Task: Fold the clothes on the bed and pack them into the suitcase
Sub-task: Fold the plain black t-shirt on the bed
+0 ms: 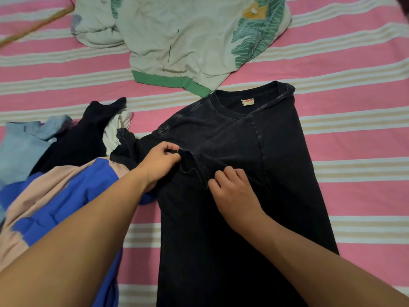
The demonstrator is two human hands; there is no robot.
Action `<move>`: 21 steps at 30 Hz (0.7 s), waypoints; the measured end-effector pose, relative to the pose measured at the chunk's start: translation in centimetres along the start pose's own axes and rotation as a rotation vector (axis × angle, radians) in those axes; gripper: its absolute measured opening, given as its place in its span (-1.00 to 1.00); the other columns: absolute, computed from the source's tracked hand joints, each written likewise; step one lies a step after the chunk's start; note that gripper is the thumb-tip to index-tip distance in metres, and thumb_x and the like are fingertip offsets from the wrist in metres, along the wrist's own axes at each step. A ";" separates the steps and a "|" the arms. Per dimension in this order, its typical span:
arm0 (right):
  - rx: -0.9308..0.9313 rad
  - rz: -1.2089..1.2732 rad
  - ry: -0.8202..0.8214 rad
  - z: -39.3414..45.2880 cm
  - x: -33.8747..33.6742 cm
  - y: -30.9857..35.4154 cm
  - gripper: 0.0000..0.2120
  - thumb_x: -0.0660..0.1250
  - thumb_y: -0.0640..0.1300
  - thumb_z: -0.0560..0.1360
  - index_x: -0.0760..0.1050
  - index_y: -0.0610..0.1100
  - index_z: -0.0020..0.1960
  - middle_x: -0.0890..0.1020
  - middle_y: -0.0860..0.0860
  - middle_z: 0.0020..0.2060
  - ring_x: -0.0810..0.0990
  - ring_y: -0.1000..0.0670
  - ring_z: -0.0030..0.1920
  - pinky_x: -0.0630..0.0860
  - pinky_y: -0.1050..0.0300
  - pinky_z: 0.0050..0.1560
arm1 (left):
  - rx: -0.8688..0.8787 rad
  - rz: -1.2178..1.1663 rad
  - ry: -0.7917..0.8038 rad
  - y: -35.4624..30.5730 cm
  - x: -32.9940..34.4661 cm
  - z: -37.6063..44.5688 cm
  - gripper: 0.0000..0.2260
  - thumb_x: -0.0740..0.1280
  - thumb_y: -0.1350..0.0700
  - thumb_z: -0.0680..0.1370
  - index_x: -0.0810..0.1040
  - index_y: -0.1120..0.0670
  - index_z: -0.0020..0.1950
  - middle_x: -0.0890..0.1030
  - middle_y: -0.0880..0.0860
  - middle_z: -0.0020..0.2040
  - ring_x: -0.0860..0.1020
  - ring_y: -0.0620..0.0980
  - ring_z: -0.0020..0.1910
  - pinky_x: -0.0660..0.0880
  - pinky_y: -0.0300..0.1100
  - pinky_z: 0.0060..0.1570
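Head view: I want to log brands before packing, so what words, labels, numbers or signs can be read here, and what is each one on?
Neck label inside the collar of the dark T-shirt: red lettering on a pale tag, too small and blurred to read.
Pale top with the leaf and flower print: pictures only, no text.
Clothes pile and striped bedsheet: no text visible.

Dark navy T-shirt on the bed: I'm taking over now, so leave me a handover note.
Left hand and right hand both pinch the cuff of the dark navy cotton T-shirt, whose right sleeve is folded across its chest.
Unfolded heap of blue, peach, black and white clothes lies left; pale leaf-print top lies beyond.
Done: one sleeve in.
Left: finish folding, other clothes, packing. No suitcase in view.
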State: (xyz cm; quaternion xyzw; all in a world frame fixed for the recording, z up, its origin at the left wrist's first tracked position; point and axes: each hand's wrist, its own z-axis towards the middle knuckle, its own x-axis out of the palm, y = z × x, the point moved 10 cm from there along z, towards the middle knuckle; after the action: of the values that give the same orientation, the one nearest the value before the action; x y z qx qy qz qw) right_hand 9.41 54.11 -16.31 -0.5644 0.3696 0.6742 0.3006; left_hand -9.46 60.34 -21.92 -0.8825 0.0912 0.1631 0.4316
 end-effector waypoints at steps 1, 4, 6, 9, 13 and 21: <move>0.002 0.022 -0.033 0.0 -0.6 0.2 -0.92 0.34 -0.28 0.44 0.51 -0.12 -0.12 0.50 -0.04 -0.21 0.44 -0.11 -0.09 0.41 -0.02 0.03 | 0.009 -0.002 0.007 -0.1 0.0 -0.1 -0.86 0.40 0.30 0.53 0.62 0.11 0.04 0.60 0.13 -0.20 0.55 0.01 -0.25 0.52 -0.13 -0.15; 0.011 0.136 -0.146 -1.0 -3.4 1.1 -0.91 0.26 -0.25 0.47 0.51 -0.12 -0.16 0.50 -0.03 -0.24 0.44 -0.09 -0.14 0.42 -0.01 0.02 | 0.050 0.009 -0.054 -0.1 -1.2 -0.4 -0.86 0.36 0.33 0.53 0.64 0.11 -0.09 0.57 0.06 -0.32 0.48 0.02 -0.30 0.45 -0.11 -0.22; -0.014 0.211 -0.144 -2.1 -4.4 2.2 -0.94 0.26 -0.22 0.43 0.50 -0.12 -0.18 0.49 -0.03 -0.25 0.44 -0.09 -0.16 0.42 -0.01 0.03 | 0.061 0.012 -0.093 0.4 -1.9 -0.6 -0.82 0.31 0.32 0.54 0.64 0.07 -0.06 0.54 -0.02 -0.38 0.46 0.01 -0.32 0.42 -0.10 -0.23; -0.089 0.225 0.073 -3.6 -1.8 3.8 -0.92 0.25 -0.15 0.43 0.48 -0.09 -0.08 0.50 -0.01 -0.15 0.43 -0.07 -0.11 0.46 -0.01 0.03 | 0.090 0.001 -0.049 1.2 -1.6 -1.3 -0.79 0.33 0.36 0.57 0.65 0.08 0.06 0.58 0.06 -0.27 0.51 -0.01 -0.25 0.48 -0.11 -0.13; -0.081 0.159 0.228 -4.1 1.9 3.7 -0.74 0.34 -0.11 0.50 0.43 -0.12 0.16 0.49 -0.07 0.05 0.44 -0.09 -0.02 0.51 0.00 -0.01 | 0.031 -0.030 -0.080 1.2 -1.2 -0.8 -0.78 0.28 0.25 0.59 0.65 -0.03 0.05 0.64 0.00 -0.17 0.54 -0.10 -0.25 0.46 -0.24 -0.19; 0.341 0.627 -0.123 -2.8 -4.7 -2.3 -0.93 0.36 -0.20 0.54 0.54 -0.05 0.00 0.56 0.10 -0.14 0.53 0.11 -0.14 0.50 0.28 -0.08 | 0.054 -0.005 -0.113 -5.7 0.2 -0.9 -0.91 0.37 0.20 0.58 0.59 0.00 -0.02 0.63 0.03 -0.13 0.55 -0.03 -0.21 0.48 -0.16 -0.22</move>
State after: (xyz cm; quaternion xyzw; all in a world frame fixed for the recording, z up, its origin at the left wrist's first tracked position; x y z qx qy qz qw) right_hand 13.69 53.04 -12.27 -0.3238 0.6129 0.6951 0.1905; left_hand -7.37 63.16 -17.30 -0.8601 0.0686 0.2091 0.4602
